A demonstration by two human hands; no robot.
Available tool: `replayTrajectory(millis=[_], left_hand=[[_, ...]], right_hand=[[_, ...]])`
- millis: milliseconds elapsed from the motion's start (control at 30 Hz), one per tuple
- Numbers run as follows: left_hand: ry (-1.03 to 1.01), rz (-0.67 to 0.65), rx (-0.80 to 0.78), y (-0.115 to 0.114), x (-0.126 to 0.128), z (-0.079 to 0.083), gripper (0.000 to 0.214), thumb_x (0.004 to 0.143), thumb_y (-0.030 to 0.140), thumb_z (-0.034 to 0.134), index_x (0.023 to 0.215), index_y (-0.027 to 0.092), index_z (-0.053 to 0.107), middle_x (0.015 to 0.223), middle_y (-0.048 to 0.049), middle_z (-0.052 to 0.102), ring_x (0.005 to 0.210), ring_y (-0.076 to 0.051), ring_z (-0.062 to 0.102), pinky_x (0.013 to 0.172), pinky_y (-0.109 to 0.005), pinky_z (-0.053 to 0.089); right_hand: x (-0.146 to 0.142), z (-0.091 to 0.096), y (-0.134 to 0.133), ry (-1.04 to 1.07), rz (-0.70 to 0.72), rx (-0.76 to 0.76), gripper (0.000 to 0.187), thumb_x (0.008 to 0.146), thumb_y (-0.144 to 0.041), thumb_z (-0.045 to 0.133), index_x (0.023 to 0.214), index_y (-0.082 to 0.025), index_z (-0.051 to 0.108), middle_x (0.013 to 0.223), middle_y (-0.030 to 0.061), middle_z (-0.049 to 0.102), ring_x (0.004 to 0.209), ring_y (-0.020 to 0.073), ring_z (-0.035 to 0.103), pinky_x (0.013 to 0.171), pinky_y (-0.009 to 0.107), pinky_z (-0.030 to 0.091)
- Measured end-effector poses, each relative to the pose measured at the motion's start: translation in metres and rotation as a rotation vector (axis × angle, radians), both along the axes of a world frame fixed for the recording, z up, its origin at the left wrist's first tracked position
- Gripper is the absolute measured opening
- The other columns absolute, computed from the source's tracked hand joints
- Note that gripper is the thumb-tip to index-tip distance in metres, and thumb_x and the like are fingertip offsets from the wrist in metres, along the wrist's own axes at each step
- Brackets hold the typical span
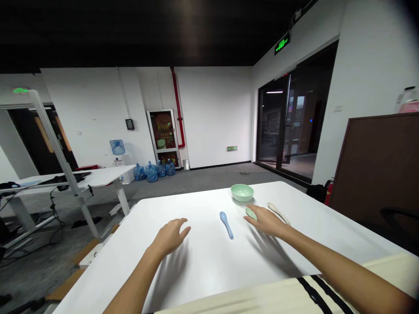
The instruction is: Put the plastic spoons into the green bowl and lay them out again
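My right hand (pixel 266 221) lies palm down on the white table (pixel 203 261), fingers stretched over a green spoon (pixel 251 213) whose bowl end shows at the fingertips. A cream spoon (pixel 278 212) lies just right of that hand. A blue spoon (pixel 226 224) rests on the table between my hands, untouched. A green bowl (pixel 242 192) stands upright beyond the spoons. My left hand (pixel 170 237) hovers low over the table on the left, fingers loosely extended, holding nothing.
A dark brown cabinet (pixel 376 165) stands to the right of the table. Another white desk (pixel 65 179) with a metal frame is at the left. Blue water jugs (pixel 152 171) sit by the far wall. Glass doors (pixel 288 131) are at the back right.
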State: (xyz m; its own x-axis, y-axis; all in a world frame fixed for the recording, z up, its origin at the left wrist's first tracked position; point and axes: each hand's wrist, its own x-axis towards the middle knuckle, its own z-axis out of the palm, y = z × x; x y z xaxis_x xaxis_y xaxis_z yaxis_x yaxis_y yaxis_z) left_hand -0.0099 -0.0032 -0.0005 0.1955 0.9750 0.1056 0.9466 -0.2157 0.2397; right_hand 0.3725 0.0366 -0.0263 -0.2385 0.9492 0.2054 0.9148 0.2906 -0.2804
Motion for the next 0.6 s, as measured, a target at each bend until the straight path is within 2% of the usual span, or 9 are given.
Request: replayTrajectory(millis=[367, 533, 600], left_hand=[[0.002, 0.001, 0.000, -0.002, 0.001, 0.003, 0.056, 0.092, 0.055, 0.035, 0.131, 0.022, 0.057, 0.135, -0.0082, 0.061, 0.125, -0.029, 0.054, 0.098, -0.040, 0.044], [0.003, -0.002, -0.007, -0.001, 0.000, 0.002, 0.056, 0.092, 0.055, 0.035, 0.131, 0.022, 0.057, 0.136, -0.0082, 0.060, 0.125, -0.028, 0.054, 0.099, -0.040, 0.043], [0.001, 0.001, -0.006, -0.001, 0.000, 0.002, 0.056, 0.092, 0.055, 0.035, 0.132, 0.023, 0.057, 0.136, -0.0083, 0.060, 0.125, -0.028, 0.054, 0.099, -0.040, 0.043]], right_hand=[[0.002, 0.001, 0.005, 0.030, -0.032, 0.007, 0.056, 0.091, -0.057, 0.041, 0.131, -0.021, 0.056, 0.126, 0.0119, 0.065, 0.113, 0.0284, 0.060, 0.089, 0.033, 0.044], [0.021, 0.010, 0.027, 0.014, -0.115, 0.017, 0.055, 0.090, -0.054, 0.042, 0.127, -0.016, 0.059, 0.111, 0.0137, 0.070, 0.102, 0.0278, 0.064, 0.080, 0.032, 0.045], [0.035, 0.010, 0.040, 0.008, -0.162, -0.010, 0.053, 0.090, -0.052, 0.043, 0.123, -0.015, 0.062, 0.111, 0.0147, 0.070, 0.104, 0.0276, 0.063, 0.080, 0.032, 0.044]])
